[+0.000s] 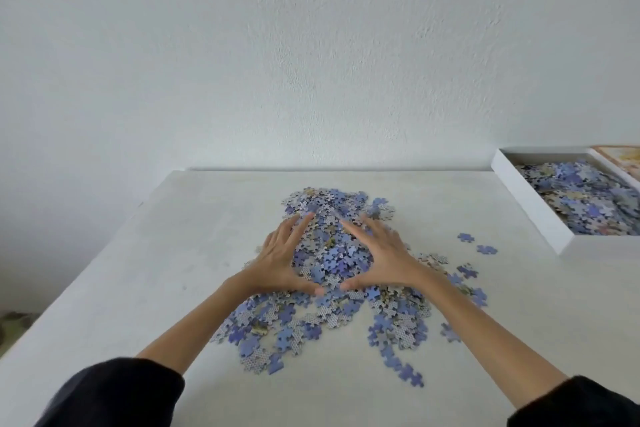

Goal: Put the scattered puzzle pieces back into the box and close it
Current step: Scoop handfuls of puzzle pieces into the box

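Left hand and right hand lie flat, fingers straight and spread, cupping a heap of puzzle pieces mid-desk. Thumbs nearly meet. Open box at right edge, part-filled; two stray pieces near it.

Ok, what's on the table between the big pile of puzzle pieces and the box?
Two loose blue pieces on otherwise bare table, between pile and box, in the head view.
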